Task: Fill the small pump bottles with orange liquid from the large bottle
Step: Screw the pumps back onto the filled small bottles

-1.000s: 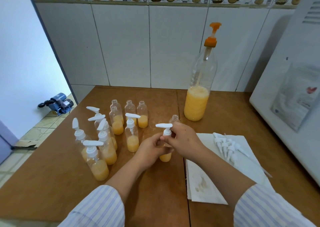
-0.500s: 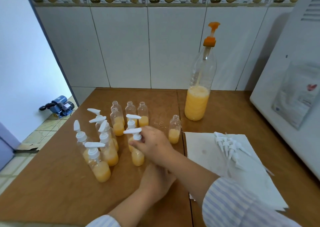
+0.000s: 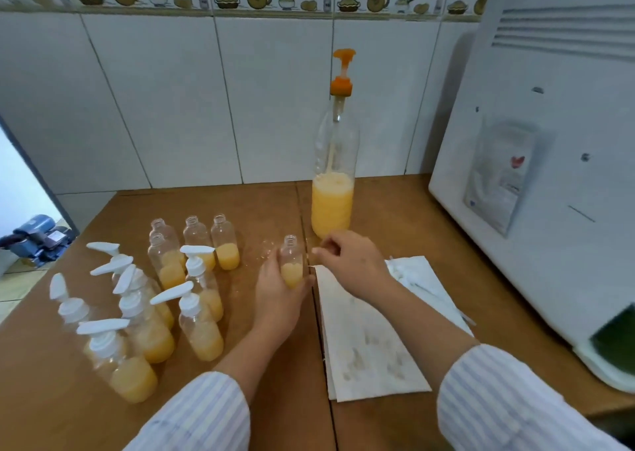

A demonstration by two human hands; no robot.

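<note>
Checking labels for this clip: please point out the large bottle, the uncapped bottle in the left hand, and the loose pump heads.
large bottle (image 3: 332, 206), head view, liquid-filled lower body
uncapped bottle (image 3: 291, 254), head view, clear upper body
loose pump heads (image 3: 400, 273), head view, white pile on paper

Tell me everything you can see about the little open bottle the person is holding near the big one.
The small bottle is clear, plastic-looking, with a round body and a narrow threaded neck, uncapped, no pump fitted. Orange liquid fills roughly its lower third. It stands upright on the brown table, just in front of the large bottle and left of the white paper. The left hand grips its lower body; the right hand is beside it, apart.
</note>
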